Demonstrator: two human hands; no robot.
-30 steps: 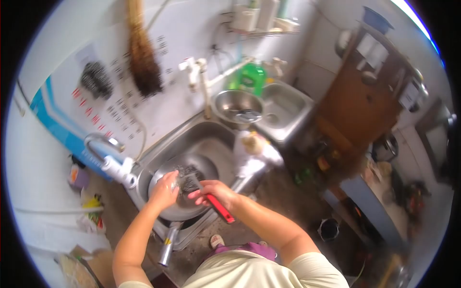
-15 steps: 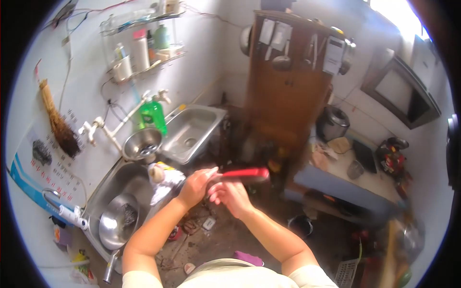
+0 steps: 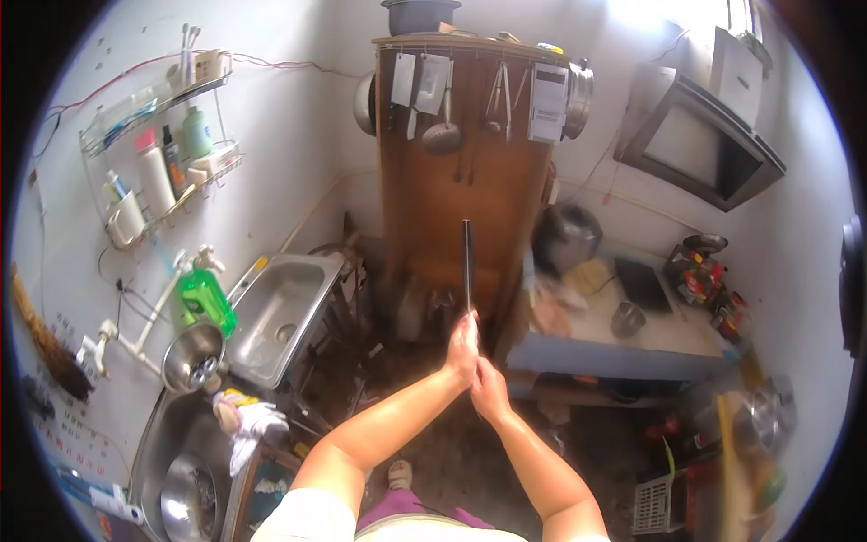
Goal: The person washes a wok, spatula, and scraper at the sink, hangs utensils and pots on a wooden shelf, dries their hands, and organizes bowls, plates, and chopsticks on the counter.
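My left hand (image 3: 462, 350) and my right hand (image 3: 489, 392) are together at mid-view, right below left. From them a long, thin red-handled tool (image 3: 468, 266) points up and away, seen edge-on as a dark strip; its red part does not show from this angle. The fingers of my left hand are pressed along its near end. My right hand is closed just beneath, against the left, with its fingertips hidden. Behind the tool is a brown wooden cabinet (image 3: 433, 203).
A steel sink (image 3: 149, 452) with a metal bowl (image 3: 178, 506) is at lower left, near a smaller sink (image 3: 302, 303) and a green bottle (image 3: 206, 303). On the right are a counter (image 3: 677, 339), a range hood (image 3: 713, 149) and a white basket (image 3: 652, 506).
The view has swung right, away from the sink. My hands left the metal bowl and came together in front of the cabinet, and the tool turned from sideways to pointing away.
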